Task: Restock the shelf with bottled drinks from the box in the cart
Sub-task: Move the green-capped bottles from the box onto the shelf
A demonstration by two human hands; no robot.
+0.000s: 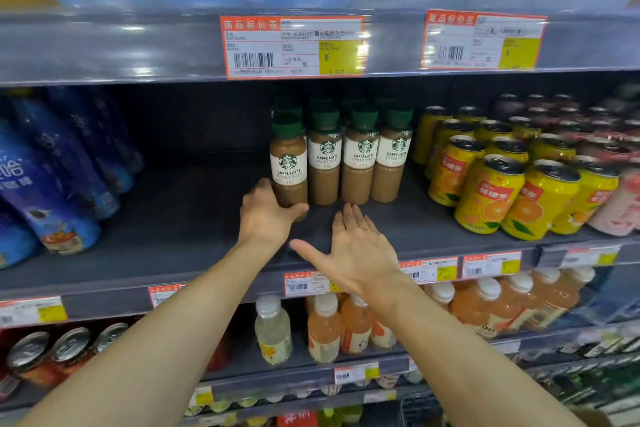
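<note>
Several brown caffe latte bottles (358, 163) with green caps stand in rows on the dark middle shelf (180, 232). My left hand (266, 215) wraps the base of the leftmost front latte bottle (288, 163), which stands upright on the shelf. My right hand (356, 250) hovers flat with fingers spread just in front of the bottle row, fingertips close to the bottles and holding nothing. The box and cart are out of view except a wire corner (415, 406) at the bottom.
Yellow orange-drink cans (491, 191) crowd the shelf right of the lattes. Blue bottles (52, 177) lean at the left, with a bare gap of shelf between them and the lattes. Price tags (292, 45) hang on the shelf above. Juice bottles (323, 326) fill the shelf below.
</note>
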